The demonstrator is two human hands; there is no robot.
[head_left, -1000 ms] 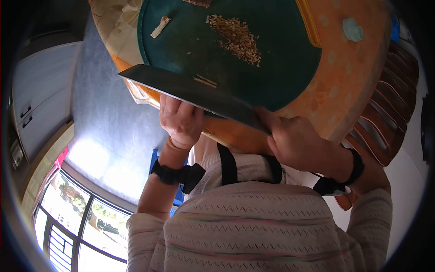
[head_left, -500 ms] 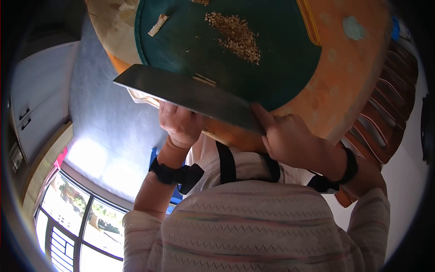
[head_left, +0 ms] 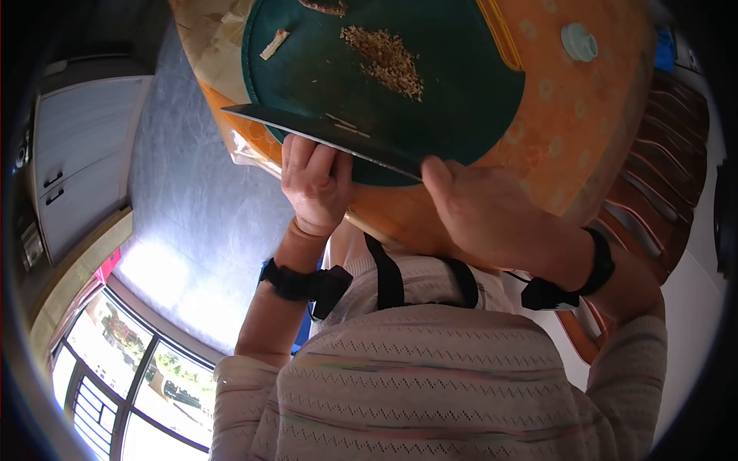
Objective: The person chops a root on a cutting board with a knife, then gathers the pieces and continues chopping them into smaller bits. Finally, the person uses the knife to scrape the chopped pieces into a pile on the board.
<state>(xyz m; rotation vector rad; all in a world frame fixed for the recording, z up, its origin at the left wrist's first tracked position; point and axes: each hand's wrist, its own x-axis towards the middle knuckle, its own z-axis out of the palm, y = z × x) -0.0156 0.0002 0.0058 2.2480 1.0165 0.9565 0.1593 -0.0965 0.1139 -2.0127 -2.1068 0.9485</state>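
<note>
My right hand (head_left: 492,207) is closed round the handle end of a cleaver (head_left: 315,129), whose wide blade reaches left across the near part of a green cutting board (head_left: 461,115). Close against the blade's near side is my left hand (head_left: 315,184), fingers curled; whatever its fingertips hold or press is hidden. Thin pale strips (head_left: 350,127) lie just past the blade. Farther back is a heap of chopped brown bits (head_left: 384,63). A pale stick-like piece (head_left: 274,44) rests on the board's left side, and a darker brown piece (head_left: 324,7) at its top edge.
An orange patterned table cover (head_left: 561,115) surrounds the board, which has a yellow edge grip (head_left: 503,34). A pale green cap-like object (head_left: 579,42) sits on the right. Brown slatted chairs (head_left: 653,184) stand beyond the table; a grey cabinet (head_left: 84,138) is at left.
The cleaver has turned so its edge faces me more and the blade appears narrower. Both hands have moved slightly up towards the board. The view has shifted a little.
</note>
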